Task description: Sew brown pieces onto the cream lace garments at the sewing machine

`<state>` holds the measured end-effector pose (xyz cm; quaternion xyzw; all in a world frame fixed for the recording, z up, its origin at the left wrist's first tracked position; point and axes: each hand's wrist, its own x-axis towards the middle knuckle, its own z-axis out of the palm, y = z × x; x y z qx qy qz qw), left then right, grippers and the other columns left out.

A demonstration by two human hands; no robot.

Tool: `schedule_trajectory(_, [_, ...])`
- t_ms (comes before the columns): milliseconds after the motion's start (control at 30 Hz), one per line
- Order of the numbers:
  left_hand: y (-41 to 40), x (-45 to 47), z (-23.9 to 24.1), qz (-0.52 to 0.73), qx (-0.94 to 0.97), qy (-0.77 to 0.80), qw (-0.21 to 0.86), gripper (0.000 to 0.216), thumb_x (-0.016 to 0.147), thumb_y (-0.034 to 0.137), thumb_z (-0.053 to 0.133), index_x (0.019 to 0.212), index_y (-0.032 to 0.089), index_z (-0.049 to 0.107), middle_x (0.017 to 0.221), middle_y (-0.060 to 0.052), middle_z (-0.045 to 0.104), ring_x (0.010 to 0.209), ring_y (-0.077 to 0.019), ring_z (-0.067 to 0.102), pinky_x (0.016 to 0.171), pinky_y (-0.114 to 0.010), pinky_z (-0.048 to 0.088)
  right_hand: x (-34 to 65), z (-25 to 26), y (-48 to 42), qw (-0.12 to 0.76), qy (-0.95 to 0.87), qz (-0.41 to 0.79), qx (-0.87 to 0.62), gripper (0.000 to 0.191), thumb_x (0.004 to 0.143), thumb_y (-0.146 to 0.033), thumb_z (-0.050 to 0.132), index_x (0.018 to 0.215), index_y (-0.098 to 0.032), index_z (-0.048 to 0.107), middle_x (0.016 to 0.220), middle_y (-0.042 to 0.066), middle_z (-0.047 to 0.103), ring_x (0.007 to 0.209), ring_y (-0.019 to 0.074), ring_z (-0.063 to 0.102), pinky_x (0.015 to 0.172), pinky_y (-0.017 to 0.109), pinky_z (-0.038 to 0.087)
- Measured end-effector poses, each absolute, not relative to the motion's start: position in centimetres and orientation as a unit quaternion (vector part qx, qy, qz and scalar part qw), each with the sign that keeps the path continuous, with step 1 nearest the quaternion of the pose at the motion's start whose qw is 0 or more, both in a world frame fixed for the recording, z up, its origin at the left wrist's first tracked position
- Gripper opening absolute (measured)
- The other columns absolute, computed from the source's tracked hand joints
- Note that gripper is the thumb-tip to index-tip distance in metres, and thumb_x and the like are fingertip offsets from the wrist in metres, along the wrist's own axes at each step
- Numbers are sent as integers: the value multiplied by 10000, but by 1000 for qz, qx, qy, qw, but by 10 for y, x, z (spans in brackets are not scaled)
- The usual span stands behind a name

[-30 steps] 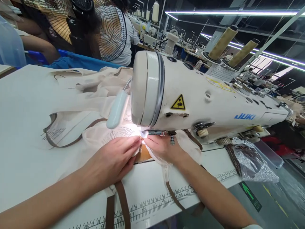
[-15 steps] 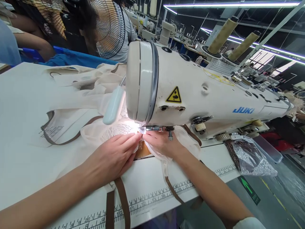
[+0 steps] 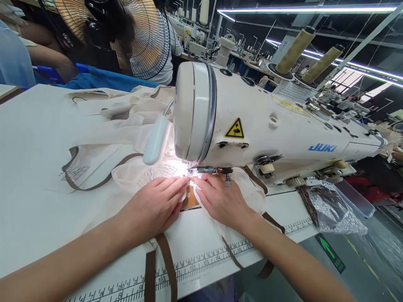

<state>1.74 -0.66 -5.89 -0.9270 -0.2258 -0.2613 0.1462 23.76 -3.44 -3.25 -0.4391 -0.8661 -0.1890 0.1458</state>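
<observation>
Beneath the head of a white sewing machine (image 3: 267, 126), a cream lace garment (image 3: 124, 174) lies around the needle area, lit brightly by a small lamp (image 3: 155, 142). My left hand (image 3: 157, 203) rests left of the presser foot (image 3: 191, 172), fingers pressed together on the fabric. Right of the foot, my right hand (image 3: 225, 203) pinches the fabric with bent fingers. Between the hands shows an orange-brown plate (image 3: 190, 197). Brown straps (image 3: 168, 264) hang from the garment over the table's front edge. Glare hides the needle point and the fingertips' exact grip.
More cream fabric pieces (image 3: 135, 102) lie at the back left. A printed ruler (image 3: 201, 266) runs along the table's front edge. On the right are a plastic bag (image 3: 333, 209) and a clear bin (image 3: 359, 199). Behind stand a fan (image 3: 146, 37) and co-workers.
My right hand has drawn slightly back and right, its fingers more bent. My left hand stays beside the presser foot. The whole view has shifted a little.
</observation>
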Motion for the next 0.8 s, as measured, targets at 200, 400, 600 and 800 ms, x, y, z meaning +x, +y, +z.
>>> schedule_trajectory(200, [-6,16,-61,-266,-925,-230,147,404,987,125,322,1151,46,682,1222,-184,703,1058,-257,678,823,-395,575,229,-39,-42,125,-865,-165,-458,235,1061,-241,431,1111,-156,645,937,61,643,893,214,583,720,334,439])
schedule_trajectory(400, [-6,17,-62,-278,-922,-234,131,371,981,119,357,1184,46,658,1204,-162,698,1044,-244,671,835,-380,557,230,-45,-38,112,-867,-180,-452,237,1049,-227,457,1194,-146,625,956,51,633,832,200,570,703,348,432])
schedule_trajectory(600, [-8,19,-61,-275,-924,-237,122,392,935,94,367,1201,4,641,1198,-170,690,1020,-238,655,848,-370,549,230,-46,-38,125,-865,-189,-447,218,1033,-214,475,1171,-152,632,913,37,606,795,193,544,666,348,403])
schedule_trajectory(800, [-8,20,-64,-255,-924,-232,163,405,951,106,370,1231,14,648,1239,-187,682,1090,-271,635,895,-394,530,232,-46,-37,132,-865,-180,-449,203,1012,-201,502,1159,-165,637,908,38,608,821,197,545,703,339,396])
